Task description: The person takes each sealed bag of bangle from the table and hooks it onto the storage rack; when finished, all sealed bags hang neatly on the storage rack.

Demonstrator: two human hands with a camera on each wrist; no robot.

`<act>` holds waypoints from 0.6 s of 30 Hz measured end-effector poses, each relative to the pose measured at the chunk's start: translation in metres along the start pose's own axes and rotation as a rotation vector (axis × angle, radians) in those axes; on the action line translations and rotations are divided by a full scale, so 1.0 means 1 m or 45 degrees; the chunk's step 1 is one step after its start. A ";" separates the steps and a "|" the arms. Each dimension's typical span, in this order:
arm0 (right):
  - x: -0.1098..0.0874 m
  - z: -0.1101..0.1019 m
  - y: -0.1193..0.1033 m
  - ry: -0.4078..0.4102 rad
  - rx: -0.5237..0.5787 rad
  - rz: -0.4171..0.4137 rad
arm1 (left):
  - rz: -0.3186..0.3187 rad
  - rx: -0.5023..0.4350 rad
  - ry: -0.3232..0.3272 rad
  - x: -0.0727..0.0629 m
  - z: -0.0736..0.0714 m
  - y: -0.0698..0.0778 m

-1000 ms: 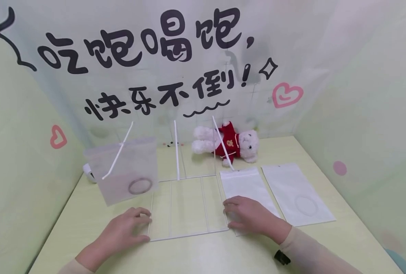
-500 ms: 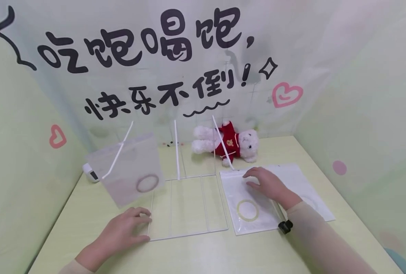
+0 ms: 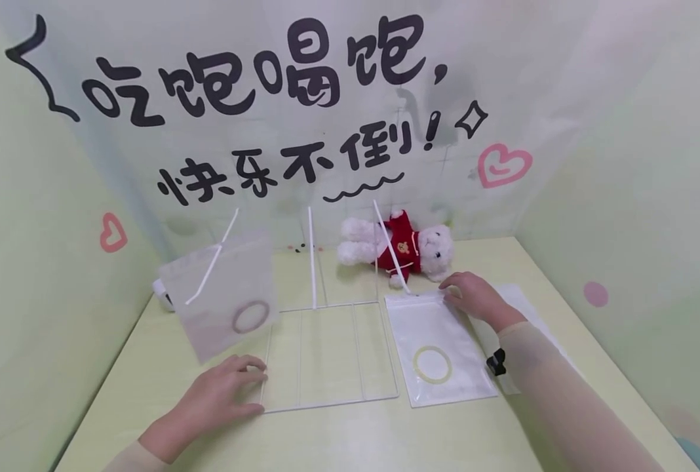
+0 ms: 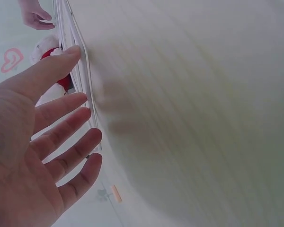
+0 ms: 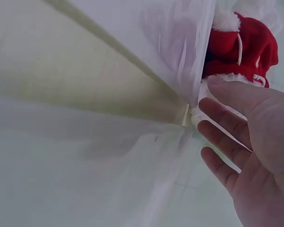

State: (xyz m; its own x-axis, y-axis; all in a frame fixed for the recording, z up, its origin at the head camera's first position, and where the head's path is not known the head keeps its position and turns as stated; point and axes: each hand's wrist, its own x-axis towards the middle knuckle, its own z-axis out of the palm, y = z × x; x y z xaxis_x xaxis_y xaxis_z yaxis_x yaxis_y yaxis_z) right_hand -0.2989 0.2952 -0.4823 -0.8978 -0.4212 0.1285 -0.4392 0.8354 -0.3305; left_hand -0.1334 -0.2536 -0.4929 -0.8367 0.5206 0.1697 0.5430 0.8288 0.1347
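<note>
Left of the wire rack (image 3: 313, 288), the left grip (image 3: 211, 396) is resting loose-fingered, seemingly steadying it.
Right of it, the right grip (image 3: 475, 299), also loose-fingered, is hovering by the pouch (image 3: 441, 328), apparently lying flat for reach.

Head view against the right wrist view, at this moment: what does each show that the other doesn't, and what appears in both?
Only the head view shows the left hand, the white wire rack, the raised pouch at the rack's left, and the yellow ring.

Only the right wrist view shows the palm side of the right hand; the head view has its back.

Both share the right hand itself, the plush bear in red, the two pouches lying on the right, and, and some tabletop.
</note>
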 end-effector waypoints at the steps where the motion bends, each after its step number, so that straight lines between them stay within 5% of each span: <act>1: 0.001 0.000 0.002 -0.009 -0.005 0.006 | 0.003 0.001 0.002 0.000 0.000 0.000; 18: 0.013 0.007 0.015 -0.055 0.000 0.060 | -0.006 0.010 -0.009 0.002 -0.001 0.003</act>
State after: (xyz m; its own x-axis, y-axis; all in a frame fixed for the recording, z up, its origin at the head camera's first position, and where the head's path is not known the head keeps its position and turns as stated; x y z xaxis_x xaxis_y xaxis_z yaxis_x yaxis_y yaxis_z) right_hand -0.3169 0.2996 -0.4923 -0.9152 -0.3964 0.0722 -0.3966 0.8547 -0.3350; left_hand -0.1336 -0.2500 -0.4908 -0.8396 0.5183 0.1624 0.5388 0.8327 0.1276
